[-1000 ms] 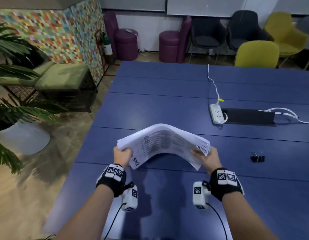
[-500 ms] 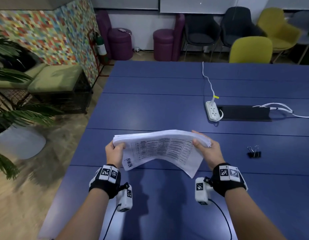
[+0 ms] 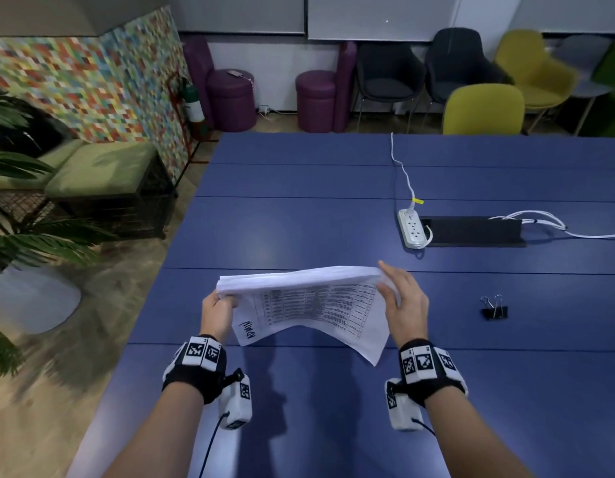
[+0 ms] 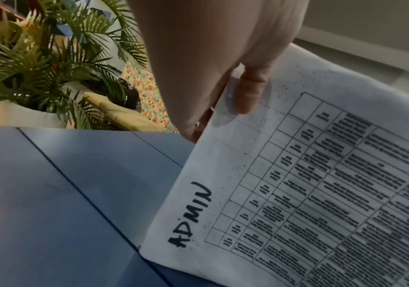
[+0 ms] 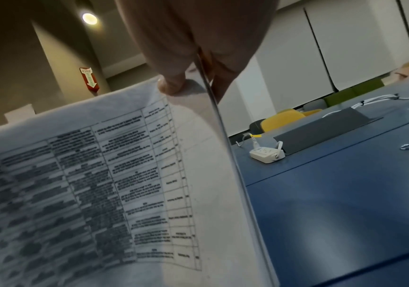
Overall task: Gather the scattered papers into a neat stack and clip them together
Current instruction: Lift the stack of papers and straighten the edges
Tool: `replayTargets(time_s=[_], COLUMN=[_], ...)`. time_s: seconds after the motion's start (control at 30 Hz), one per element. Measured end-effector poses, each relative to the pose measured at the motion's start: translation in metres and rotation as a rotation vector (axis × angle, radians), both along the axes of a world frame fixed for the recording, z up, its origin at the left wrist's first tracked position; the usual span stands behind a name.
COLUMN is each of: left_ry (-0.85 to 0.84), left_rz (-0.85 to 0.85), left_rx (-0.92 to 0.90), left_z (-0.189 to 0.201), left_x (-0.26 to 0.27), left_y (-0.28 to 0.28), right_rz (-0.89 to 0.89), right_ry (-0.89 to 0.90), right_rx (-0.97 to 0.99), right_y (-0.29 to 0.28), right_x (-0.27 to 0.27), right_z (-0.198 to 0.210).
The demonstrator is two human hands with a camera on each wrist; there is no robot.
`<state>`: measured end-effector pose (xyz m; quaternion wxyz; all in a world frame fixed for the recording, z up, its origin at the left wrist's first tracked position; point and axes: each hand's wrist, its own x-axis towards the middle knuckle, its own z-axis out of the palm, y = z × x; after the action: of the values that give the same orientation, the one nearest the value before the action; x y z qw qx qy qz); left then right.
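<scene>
A thick stack of white papers (image 3: pixel 309 301) with a printed table and the handwritten word ADMIN stands tilted on its long edge just over the blue table (image 3: pixel 299 219), printed face toward me. My left hand (image 3: pixel 218 307) grips its left end, thumb on the printed sheet (image 4: pixel 321 194). My right hand (image 3: pixel 402 301) holds the right end, thumb on the front sheet (image 5: pixel 100 184) and long fingers behind the edge. A black binder clip (image 3: pixel 494 310) lies on the table to the right of my right hand, apart from the papers.
A white power strip (image 3: pixel 413 229) with its cord lies beyond the papers, beside a black cable panel (image 3: pixel 475 232) and white cables (image 3: pixel 540 222). The table's left edge drops to the floor near a potted palm (image 3: pixel 30 243). Chairs (image 3: pixel 482 108) line the far end.
The stack was arched and lying flatter; it has flattened and tipped up with its printed face toward me. My right hand's fingers have stretched out along the right edge.
</scene>
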<state>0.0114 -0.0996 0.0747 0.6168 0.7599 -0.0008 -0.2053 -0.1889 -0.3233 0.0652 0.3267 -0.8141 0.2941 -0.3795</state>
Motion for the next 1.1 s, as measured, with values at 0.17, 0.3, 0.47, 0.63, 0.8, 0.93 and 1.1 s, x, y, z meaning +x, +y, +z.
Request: replayTargets(time_s=[0.17,0.3,0.47,0.63,0.8,0.93,1.1], left_ry=[-0.126,-0.341,-0.685,-0.639,-0.394,-0.284,-0.191], left_rz=[-0.094,-0.300,-0.669,-0.616,-0.595,-0.403,-0.342], left_rx=[0.033,0.141,0.280,0.146,-0.068,-0.380,-0.506], left_z=[0.003,0.021,0.068,0.091,0.091,0.105,0.100], left_x=[-0.006,-0.004,-0.023,-0.025,-0.011,-0.019,-0.034], left_y=[0.002,-0.001,-0.035,-0.038,-0.011,-0.031,-0.054], right_rz=[-0.105,-0.117,0.396,0.373,0.283,0.250,0.276], right_ry=[0.304,0.649,0.625,0.313,0.011,-0.163,-0.202], right_rx=[-0.117,-0.231,-0.022,0.239,0.611,0.667,0.682], right_y=[0.000,-0.010,0.003,-0.008,-0.024,-0.029,-0.027], right_x=[-0.003,0.004,0.031,0.017,-0.008,-0.010,-0.018], right_z=[0.005,0.031,0.051,0.055,0.070,0.073,0.071])
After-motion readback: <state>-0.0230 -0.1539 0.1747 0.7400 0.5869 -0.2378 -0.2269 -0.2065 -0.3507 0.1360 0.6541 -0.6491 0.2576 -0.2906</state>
